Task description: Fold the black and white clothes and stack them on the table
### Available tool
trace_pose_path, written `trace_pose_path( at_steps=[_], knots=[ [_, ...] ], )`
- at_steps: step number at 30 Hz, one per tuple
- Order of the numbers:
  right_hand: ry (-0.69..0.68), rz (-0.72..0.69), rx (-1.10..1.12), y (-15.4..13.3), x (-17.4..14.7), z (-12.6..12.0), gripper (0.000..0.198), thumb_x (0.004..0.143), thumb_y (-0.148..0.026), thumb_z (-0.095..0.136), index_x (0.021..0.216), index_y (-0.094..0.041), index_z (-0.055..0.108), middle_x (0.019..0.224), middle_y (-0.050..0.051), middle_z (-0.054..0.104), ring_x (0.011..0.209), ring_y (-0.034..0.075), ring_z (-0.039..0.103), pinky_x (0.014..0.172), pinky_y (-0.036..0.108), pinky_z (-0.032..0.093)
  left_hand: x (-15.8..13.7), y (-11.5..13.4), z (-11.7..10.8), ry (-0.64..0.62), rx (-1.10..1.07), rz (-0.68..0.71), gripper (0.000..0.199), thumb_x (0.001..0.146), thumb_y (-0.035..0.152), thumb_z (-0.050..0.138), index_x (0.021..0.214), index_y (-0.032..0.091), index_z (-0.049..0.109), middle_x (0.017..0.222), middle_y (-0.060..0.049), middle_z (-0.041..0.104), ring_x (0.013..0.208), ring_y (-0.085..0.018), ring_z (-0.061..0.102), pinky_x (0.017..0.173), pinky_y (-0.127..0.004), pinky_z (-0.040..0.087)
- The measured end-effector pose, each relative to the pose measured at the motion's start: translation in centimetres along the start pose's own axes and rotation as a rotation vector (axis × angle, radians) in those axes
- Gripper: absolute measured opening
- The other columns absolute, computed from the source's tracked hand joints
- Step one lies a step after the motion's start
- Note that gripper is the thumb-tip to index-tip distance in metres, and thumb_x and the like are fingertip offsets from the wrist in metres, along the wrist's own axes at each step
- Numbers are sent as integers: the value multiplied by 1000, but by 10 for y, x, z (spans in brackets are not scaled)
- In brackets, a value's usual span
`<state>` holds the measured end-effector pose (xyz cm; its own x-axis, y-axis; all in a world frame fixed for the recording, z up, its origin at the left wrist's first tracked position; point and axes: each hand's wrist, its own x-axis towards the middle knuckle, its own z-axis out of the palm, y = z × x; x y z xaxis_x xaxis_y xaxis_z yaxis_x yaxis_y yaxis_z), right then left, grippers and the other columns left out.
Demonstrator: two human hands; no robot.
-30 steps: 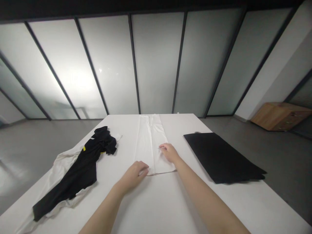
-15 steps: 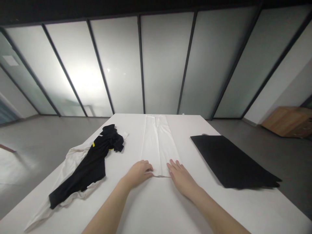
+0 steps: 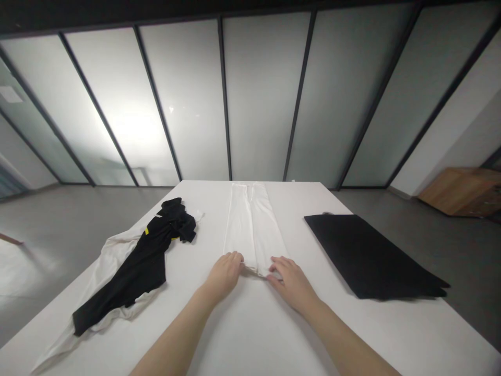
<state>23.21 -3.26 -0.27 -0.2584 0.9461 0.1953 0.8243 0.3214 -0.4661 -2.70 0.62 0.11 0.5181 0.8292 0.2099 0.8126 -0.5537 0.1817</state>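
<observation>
A white garment (image 3: 256, 224), folded into a long strip with two panels meeting along the middle, lies flat down the centre of the table. My left hand (image 3: 227, 271) grips its near left corner, fingers curled over the edge, which is raised slightly off the surface. At the near right corner, my right hand (image 3: 288, 279) has its fingers bent over the cloth and its thumb at the edge. The fold of cloth under the right fingers is partly hidden.
On the white table (image 3: 235, 334), a crumpled black garment (image 3: 133, 277) with yellow trim lies at left over white cloth (image 3: 113, 261). Flat black sheets (image 3: 368, 256) rest at the right edge. Behind stands a frosted glass partition (image 3: 262, 99); a wooden box-like piece (image 3: 457, 192) is at far right.
My left fingers have closed on the near edge of the white garment and lifted it a little. My right fingers have gone from lying flat to bending at the other corner.
</observation>
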Motion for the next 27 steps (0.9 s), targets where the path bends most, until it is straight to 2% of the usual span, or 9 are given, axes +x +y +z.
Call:
trace_pose_path(
  at_steps=[2,5,7,9,12,15,18,23,27],
  knots=[
    [24,5,4,1,-1,3,35,91,-36,71,122,-19,72,144,14,66,137,34,54,118,49,39,3,0,1,23,-27,-33,22,107,17,38,108,20,59,98,-8,68,93,-25,64,86,-37,47],
    [47,-1,0,1,0,4,30,92,-18,62,120,-20,73,138,11,69,134,31,56,117,46,39,10,-2,-2,18,-107,-102,20,107,21,40,112,21,60,101,-7,71,94,-24,67,83,-34,47],
    [55,-2,10,2,2,2,34,90,-7,52,112,-20,74,128,10,73,125,28,61,112,43,43,11,-4,-8,-23,-171,-139,19,105,32,52,118,22,60,99,-5,72,92,-23,68,79,-32,46],
    [71,9,31,5,4,0,37,89,-5,47,109,-21,74,118,9,75,116,27,65,105,41,47,9,-7,-17,-72,-215,-124,39,93,44,71,126,24,60,96,-3,72,89,-24,69,76,-31,46],
    [125,25,72,13,3,-3,36,92,-10,45,112,-21,73,115,8,76,110,26,67,100,41,49,0,-11,-30,-104,-217,9,49,79,41,85,121,25,65,104,-3,73,97,-25,68,82,-32,47],
    [191,39,110,21,1,-6,35,96,-17,44,116,-21,72,117,9,77,110,26,68,100,41,50,-6,-13,-39,-110,-150,61,25,82,17,73,106,24,70,108,-5,73,104,-25,67,88,-34,46],
    [247,53,144,26,0,-9,33,97,-23,45,114,-21,73,116,9,77,110,26,69,99,41,52,-4,-16,-45,-112,-67,18,29,82,4,58,99,23,71,101,-5,74,98,-24,67,87,-35,46],
    [279,78,190,32,2,-12,28,98,-33,52,110,-22,75,113,9,78,107,27,70,96,41,53,-3,-23,-52,-62,-84,-39,22,89,10,55,99,21,71,97,-6,74,94,-24,66,83,-34,46],
    [281,64,216,35,3,-12,25,96,-33,55,106,-23,75,108,8,78,104,27,71,94,42,53,-7,-22,-50,-90,-211,31,20,86,31,75,104,23,71,102,-5,74,98,-24,66,86,-33,47]
  ],
)
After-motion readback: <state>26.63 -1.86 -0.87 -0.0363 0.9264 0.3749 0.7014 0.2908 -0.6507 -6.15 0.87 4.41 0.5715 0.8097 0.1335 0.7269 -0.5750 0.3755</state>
